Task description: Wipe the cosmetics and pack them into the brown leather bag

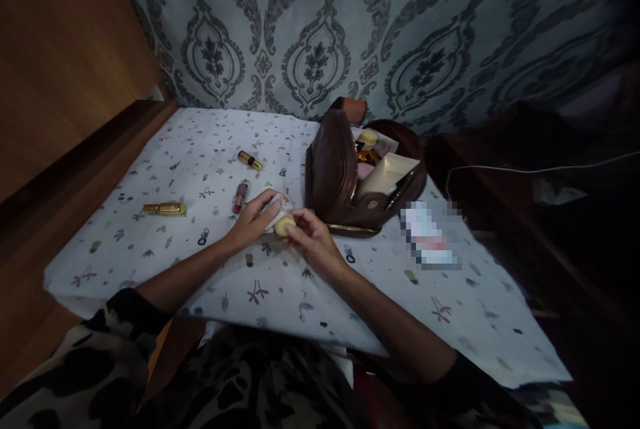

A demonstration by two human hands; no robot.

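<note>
My left hand is closed on a white wipe, which touches a small round yellow item. The fingers of my right hand grip that yellow item from the right. Just beyond my left hand lies a pinkish lip gloss tube, with a black and gold tube farther back. A gold tube rests at the left. Right of my hands, a brown bag stands unzipped, holding a cream tube and a yellow-capped item.
A printed white cloth covers the table. Right of the bag lies a pixelated object. Behind the bag is an orange-brown item near the patterned wall. Wooden furniture borders the left side; a thin white cable runs at the right.
</note>
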